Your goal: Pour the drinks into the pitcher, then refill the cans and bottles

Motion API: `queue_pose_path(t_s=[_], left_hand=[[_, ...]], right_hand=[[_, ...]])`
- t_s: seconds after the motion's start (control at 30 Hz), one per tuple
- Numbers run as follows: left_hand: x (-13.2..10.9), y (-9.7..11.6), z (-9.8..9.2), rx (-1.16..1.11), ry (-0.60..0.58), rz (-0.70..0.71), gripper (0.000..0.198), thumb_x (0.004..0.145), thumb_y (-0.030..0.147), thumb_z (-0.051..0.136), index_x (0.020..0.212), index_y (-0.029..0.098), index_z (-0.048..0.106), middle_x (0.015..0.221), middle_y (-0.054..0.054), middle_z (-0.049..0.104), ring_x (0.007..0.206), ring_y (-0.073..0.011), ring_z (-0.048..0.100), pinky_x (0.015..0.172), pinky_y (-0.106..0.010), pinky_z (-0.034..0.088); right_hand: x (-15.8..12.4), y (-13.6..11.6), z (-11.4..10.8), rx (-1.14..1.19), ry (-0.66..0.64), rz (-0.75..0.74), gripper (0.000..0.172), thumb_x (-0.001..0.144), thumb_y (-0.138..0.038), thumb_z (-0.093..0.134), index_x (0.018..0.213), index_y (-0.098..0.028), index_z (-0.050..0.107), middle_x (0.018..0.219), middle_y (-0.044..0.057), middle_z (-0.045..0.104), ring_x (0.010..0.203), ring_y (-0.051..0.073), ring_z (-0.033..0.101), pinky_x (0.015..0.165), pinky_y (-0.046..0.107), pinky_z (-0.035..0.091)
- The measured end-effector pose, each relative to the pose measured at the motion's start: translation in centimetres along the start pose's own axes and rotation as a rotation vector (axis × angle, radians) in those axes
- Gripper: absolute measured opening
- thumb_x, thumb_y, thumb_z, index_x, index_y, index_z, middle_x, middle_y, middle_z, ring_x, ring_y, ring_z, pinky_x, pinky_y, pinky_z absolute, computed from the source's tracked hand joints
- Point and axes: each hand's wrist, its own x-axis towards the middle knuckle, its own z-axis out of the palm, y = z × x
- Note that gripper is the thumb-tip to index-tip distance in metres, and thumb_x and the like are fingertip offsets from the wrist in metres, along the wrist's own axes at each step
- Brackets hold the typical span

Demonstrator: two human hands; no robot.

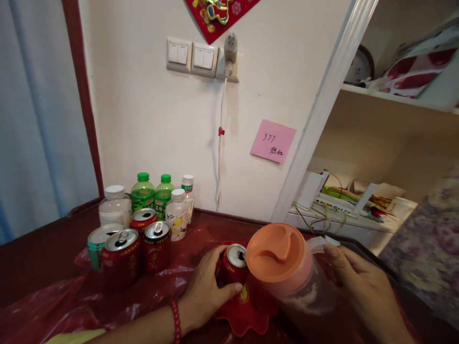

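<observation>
My left hand (206, 289), with a red bead bracelet at the wrist, is wrapped round an opened red drink can (234, 268). The can stands upright on or over a red wavy-edged dish (253, 319). In my right hand (362, 282) is the handle of a clear pitcher (311, 291) with an orange lid (274, 253). The pitcher is tilted left, its lid edge close against the can's top. I cannot tell whether they touch, and no stream of liquid shows. Some clear liquid seems to lie inside the pitcher.
Left of my hands stand several opened cans (121, 258), green-capped bottles (142, 191) and white-capped clear bottles (115, 208). Red plastic film (143, 301) covers part of the dark red table. Behind are a wall with a hanging white cord (220, 162) and, at right, shelves (394, 98).
</observation>
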Motion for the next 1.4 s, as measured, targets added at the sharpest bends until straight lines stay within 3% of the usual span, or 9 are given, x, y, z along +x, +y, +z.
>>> queue_pose_path(t_s=[0.53,1.4], left_hand=[[-0.01,0.03,0.03,-0.009,0.01,-0.005,0.07,0.072,0.037,0.081,0.136,0.022,0.056,0.14,-0.015,0.065,0.13,-0.0379,0.058,0.114,-0.056,0.043],[-0.04,0.4,-0.16,0.007,-0.003,0.011,0.068,0.073,0.037,0.08,0.135,0.021,0.056,0.14,-0.016,0.064,0.13,-0.0379,0.059,0.115,-0.057,0.042]], right_hand=[[0.48,0.03,-0.29,-0.055,0.003,-0.097,0.063,0.085,-0.077,0.06,0.058,-0.021,0.052,0.057,-0.001,0.043,0.056,0.016,0.043,0.05,0.024,0.036],[0.41,0.15,-0.19,-0.036,-0.005,-0.078,0.066,0.085,-0.08,0.059,0.058,-0.021,0.048,0.059,-0.002,0.04,0.058,0.015,0.041,0.052,0.024,0.035]])
